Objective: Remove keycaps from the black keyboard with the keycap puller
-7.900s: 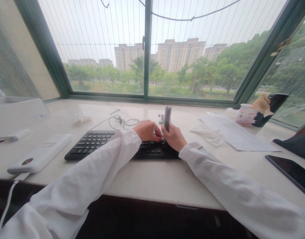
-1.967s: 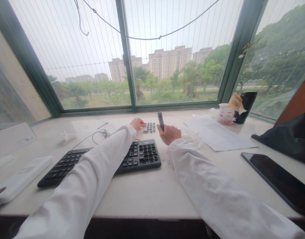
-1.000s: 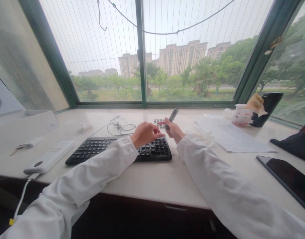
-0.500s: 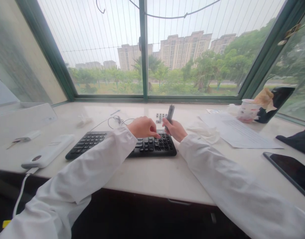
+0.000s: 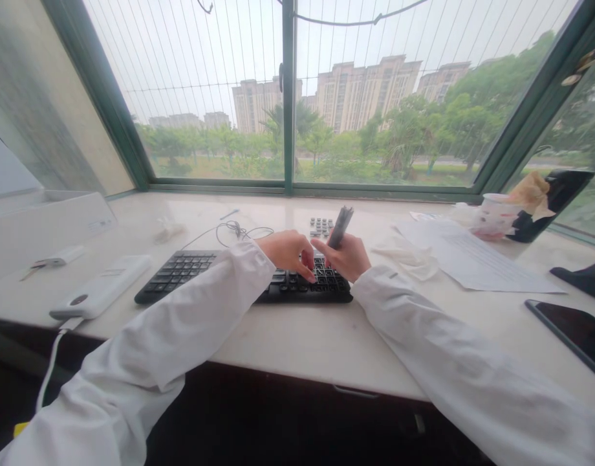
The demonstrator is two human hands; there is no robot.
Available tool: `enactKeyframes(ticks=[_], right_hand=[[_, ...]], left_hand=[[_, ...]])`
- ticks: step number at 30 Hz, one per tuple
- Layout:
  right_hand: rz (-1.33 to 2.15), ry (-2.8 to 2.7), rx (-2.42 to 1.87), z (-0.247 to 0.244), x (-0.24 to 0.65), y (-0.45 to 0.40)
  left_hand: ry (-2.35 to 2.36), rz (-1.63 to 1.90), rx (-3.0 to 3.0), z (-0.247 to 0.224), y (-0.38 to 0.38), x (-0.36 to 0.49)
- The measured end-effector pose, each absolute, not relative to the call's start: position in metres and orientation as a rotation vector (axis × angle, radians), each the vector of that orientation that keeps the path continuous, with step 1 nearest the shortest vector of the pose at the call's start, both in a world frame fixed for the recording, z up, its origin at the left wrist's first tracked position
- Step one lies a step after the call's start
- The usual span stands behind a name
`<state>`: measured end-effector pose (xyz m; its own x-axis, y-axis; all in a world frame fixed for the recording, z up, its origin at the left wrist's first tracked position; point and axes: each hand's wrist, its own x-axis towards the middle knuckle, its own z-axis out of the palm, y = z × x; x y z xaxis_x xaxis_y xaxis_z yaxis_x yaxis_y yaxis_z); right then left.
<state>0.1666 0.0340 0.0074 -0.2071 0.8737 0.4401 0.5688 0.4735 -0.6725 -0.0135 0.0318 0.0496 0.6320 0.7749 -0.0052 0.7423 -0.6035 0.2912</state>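
Note:
A black keyboard (image 5: 181, 275) lies on the white tabletop, partly covered by my left sleeve and hand. On its number pad at the right end, several key positions show as bare square sockets without caps. My left hand (image 5: 290, 251) hangs over the pad, fingers bent downward and somewhat apart, the fingertips close to the sockets. I see nothing held in it. My right hand (image 5: 348, 257) rests at the pad's right edge, closed round a small dark brush (image 5: 341, 226) with its bristly end pointing up. Behind the hands, several loose keycaps (image 5: 321, 226) stand in rows.
The keyboard's cable (image 5: 237, 230) lies coiled behind it. A white power bank (image 5: 101, 288) with a plugged-in cable and a key (image 5: 33, 268) are at left. Crumpled tissue (image 5: 409, 255), printed paper (image 5: 472, 255), a paper cup (image 5: 494, 217) and a phone (image 5: 573, 336) are at right.
My left hand's fingers have bent further down over the number pad. My right hand has lowered slightly towards the keyboard, and the brush leans more to the right. The view has shifted a little.

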Motion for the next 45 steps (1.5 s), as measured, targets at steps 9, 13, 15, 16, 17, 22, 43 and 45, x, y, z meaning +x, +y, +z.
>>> enactKeyframes(ticks=[9, 13, 15, 16, 17, 22, 43, 45], right_hand=[[0.609, -1.817, -1.271, 0.002, 0.16, 0.03], [0.746, -1.772, -1.279, 0.0, 0.159, 0.029], [0.764, -1.79, -1.268, -0.001, 0.159, 0.029], [0.741, -1.813, -1.258, -0.001, 0.159, 0.03], [0.703, -1.839, -1.247, -0.001, 0.16, 0.031], [0.598, -1.893, -1.248, 0.0, 0.16, 0.032], [0.553, -1.83, -1.364, -0.005, 0.142, 0.035], [0.529, -1.849, -1.37, -0.005, 0.141, 0.037]], left_hand=[[1.354, 0.222, 2.599, 0.049, 0.025, -0.01], [1.32, 0.31, 2.636, 0.04, 0.02, -0.018], [1.275, 0.378, 2.645, 0.034, 0.018, -0.022], [1.255, 0.403, 2.653, 0.032, 0.017, -0.024], [1.243, 0.418, 2.662, 0.03, 0.016, -0.025], [1.242, 0.426, 2.712, 0.027, 0.015, -0.025], [1.201, 0.431, 2.645, 0.028, 0.015, -0.024], [1.201, 0.43, 2.651, 0.028, 0.015, -0.024]])
